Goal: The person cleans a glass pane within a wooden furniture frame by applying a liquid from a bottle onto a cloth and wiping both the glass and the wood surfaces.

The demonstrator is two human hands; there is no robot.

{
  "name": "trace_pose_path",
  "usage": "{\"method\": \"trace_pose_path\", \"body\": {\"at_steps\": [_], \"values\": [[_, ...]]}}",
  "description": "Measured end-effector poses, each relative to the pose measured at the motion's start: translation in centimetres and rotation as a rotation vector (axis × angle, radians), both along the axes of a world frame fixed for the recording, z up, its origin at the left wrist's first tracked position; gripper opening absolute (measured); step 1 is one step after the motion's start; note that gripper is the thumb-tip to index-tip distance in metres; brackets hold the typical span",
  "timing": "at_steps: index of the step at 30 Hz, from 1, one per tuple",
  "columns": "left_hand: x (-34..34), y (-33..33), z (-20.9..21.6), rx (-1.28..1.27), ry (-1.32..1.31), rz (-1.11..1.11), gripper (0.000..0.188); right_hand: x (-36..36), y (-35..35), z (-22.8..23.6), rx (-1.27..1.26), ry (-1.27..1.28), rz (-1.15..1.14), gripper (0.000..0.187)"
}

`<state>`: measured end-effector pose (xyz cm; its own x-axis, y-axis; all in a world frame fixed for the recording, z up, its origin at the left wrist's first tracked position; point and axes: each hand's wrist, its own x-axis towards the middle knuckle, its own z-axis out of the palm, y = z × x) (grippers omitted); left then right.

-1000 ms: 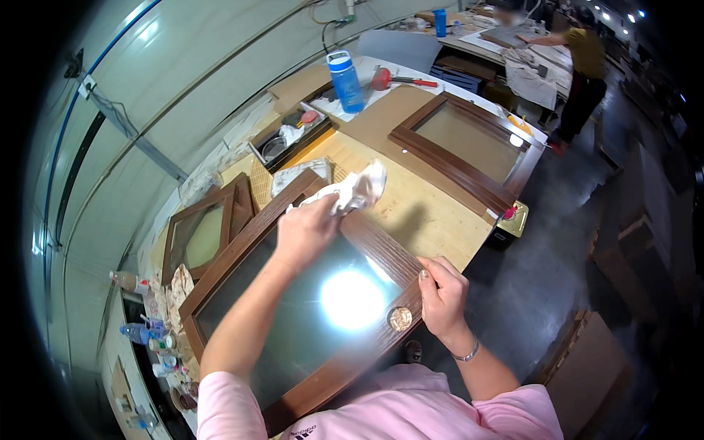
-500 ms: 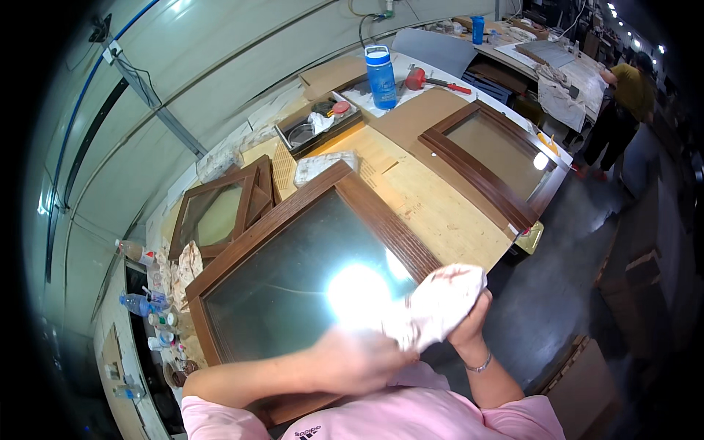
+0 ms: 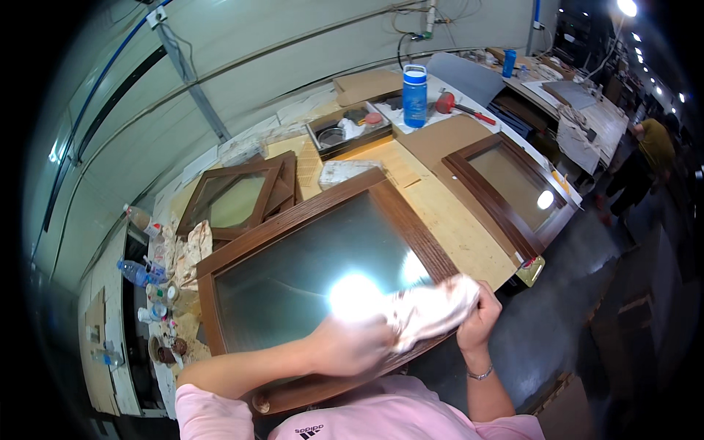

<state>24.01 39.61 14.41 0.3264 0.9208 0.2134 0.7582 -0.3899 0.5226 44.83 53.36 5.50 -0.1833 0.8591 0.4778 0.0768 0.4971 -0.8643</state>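
A brown wooden frame with a glass pane (image 3: 293, 257) lies slanted across the bench in front of me. Over its near right corner a stained white cloth (image 3: 434, 309) stretches between my two hands. My left hand (image 3: 356, 343), somewhat blurred, is closed on the cloth's left end, above the glass. The cloth's right end is in my right hand (image 3: 479, 317), fingers curled round it beside the frame's edge. Whether the right hand also touches the frame is hidden by the cloth. A bright light reflects in the pane.
Further framed panes lie at the left (image 3: 227, 198) and right (image 3: 506, 183). Behind are a tray of supplies (image 3: 350, 132), a blue bottle (image 3: 415, 99) and a red-headed mallet (image 3: 462, 108). Several bottles (image 3: 139, 273) and a crumpled rag (image 3: 192, 253) line the left. A person (image 3: 649, 154) stands far right.
The cloth has gone from a raised bunch by my right hand to a flatter stretch between both hands. My view has shifted somewhat, and the far person has changed posture.
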Motion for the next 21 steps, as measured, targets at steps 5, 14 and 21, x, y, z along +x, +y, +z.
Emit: {"method": "trace_pose_path", "body": {"at_steps": [5,14,21], "values": [[-4.2,-6.1,2.9,-0.002,0.051,0.107,0.025,0.1,0.0,-0.4,0.012,-0.095,-0.073,0.026],[-8.2,-4.6,-1.6,0.201,0.253,0.21,0.049,1.1,0.9,-2.4,-0.154,0.06,0.056,0.028],[-12.9,-14.4,2.1,-0.145,0.13,0.262,0.026,1.5,1.3,-2.1,-0.077,-0.015,0.019,0.029]]}}
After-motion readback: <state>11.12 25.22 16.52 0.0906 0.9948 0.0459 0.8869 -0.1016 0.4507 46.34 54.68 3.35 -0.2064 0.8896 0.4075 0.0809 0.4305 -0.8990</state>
